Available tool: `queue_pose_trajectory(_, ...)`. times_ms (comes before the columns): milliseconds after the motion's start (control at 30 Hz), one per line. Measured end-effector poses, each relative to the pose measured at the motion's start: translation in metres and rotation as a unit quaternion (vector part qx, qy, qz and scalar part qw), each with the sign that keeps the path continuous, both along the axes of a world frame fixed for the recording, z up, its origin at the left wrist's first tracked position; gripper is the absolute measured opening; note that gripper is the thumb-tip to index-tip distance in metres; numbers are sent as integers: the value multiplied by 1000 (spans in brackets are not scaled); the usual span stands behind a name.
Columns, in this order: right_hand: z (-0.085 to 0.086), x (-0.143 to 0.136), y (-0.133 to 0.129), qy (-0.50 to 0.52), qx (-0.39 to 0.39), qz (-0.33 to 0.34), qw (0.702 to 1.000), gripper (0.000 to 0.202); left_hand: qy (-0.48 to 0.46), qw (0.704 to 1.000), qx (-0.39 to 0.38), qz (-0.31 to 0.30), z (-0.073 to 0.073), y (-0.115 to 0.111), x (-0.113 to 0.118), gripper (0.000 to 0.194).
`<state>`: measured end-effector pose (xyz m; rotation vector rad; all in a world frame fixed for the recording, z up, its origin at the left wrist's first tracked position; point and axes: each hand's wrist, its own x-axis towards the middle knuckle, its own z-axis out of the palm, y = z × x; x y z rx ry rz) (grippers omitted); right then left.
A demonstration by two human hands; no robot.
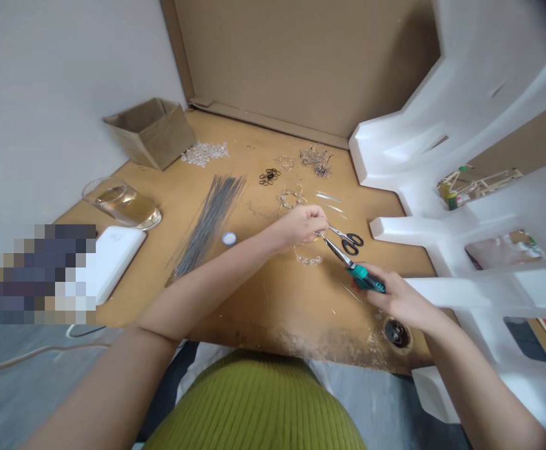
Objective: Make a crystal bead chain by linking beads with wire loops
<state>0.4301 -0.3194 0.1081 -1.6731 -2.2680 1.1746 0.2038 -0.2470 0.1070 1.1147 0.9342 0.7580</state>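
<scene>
My left hand (306,225) is closed in a pinch on a thin wire piece, part of it hidden by the fingers. Clear beads (309,260) on a wire hang or lie just below that hand; which of the two I cannot tell. My right hand (388,290) is wrapped round the green and black handles of long-nosed pliers (365,279), whose tips meet the wire at my left fingertips. Black-handled scissors (350,242) lie right behind the pliers. A ring of beads on wire (291,199) rests on the table beyond my left hand.
On the wooden table (249,312) are a bundle of grey wires (207,225), a white round lid (229,238), black rings (269,177), loose clear beads (204,153), a glass (125,203), a paper box (153,134) and a white slab (120,256). White foam (385,156) borders the right.
</scene>
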Motion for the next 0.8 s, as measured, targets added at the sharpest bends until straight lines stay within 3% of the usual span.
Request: queue_pose_trajectory(800, -2, -1, 1, 0, -4, -13, 1000, 14, 4, 1000, 2, 6, -2, 2, 0, 19)
